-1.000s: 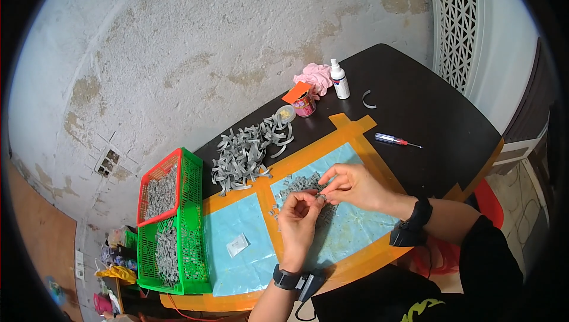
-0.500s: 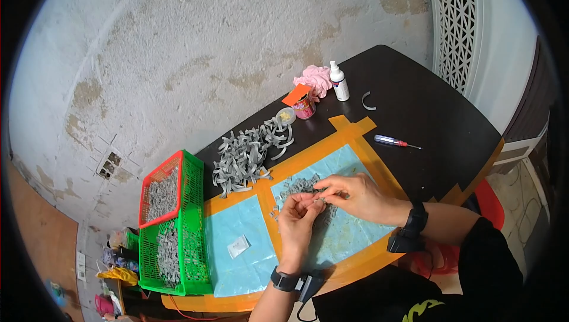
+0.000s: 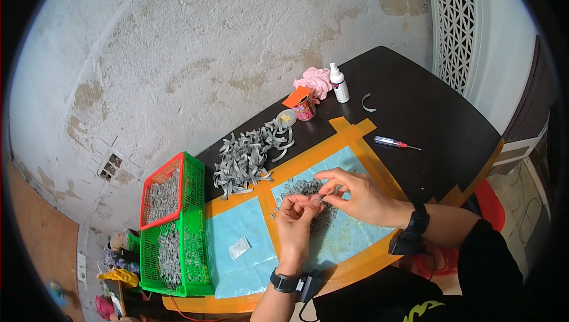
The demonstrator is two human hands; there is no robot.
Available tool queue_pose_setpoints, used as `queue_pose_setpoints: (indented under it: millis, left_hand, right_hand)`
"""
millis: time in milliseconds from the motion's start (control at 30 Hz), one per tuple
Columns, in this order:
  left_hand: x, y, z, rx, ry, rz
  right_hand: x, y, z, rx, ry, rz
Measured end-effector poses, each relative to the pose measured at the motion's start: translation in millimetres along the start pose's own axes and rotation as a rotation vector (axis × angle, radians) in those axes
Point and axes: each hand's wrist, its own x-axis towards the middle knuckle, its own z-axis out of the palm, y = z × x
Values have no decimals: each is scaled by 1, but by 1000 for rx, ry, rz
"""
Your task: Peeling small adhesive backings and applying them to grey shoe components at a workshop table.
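Note:
My left hand point(image 3: 294, 221) and my right hand point(image 3: 354, 193) meet over the right blue mat point(image 3: 349, 233), fingertips together around a small grey metal piece point(image 3: 320, 200). Just beyond them lies a small heap of grey metal clips point(image 3: 299, 187). A bigger pile of curved grey strips point(image 3: 249, 156) lies on the dark table point(image 3: 427, 114) behind the mats. Both wrists wear black bands.
A green basket point(image 3: 189, 227) and a red one point(image 3: 160, 194), both holding grey parts, stand at the left. A small white packet point(image 3: 239, 247) lies on the left blue mat. A red-handled screwdriver point(image 3: 394, 142), white spray bottle point(image 3: 338, 83), pink cloth point(image 3: 314, 79) and small can point(image 3: 304, 109) lie farther back.
Both hands have stayed over the right mat; the right hand's fingers have drawn closer to the left hand's fingertips around the small piece.

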Motion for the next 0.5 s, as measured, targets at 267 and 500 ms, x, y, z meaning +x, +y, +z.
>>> queue_pose_setpoints:
  millis: [267,500]
  left_hand:
    - [-1,0,2,221,27,232]
    - [-10,10,13,546,52,344]
  right_hand:
    - [1,-4,-1,-73,-51,56]
    - [-2,-4,0,-130,-49,39]
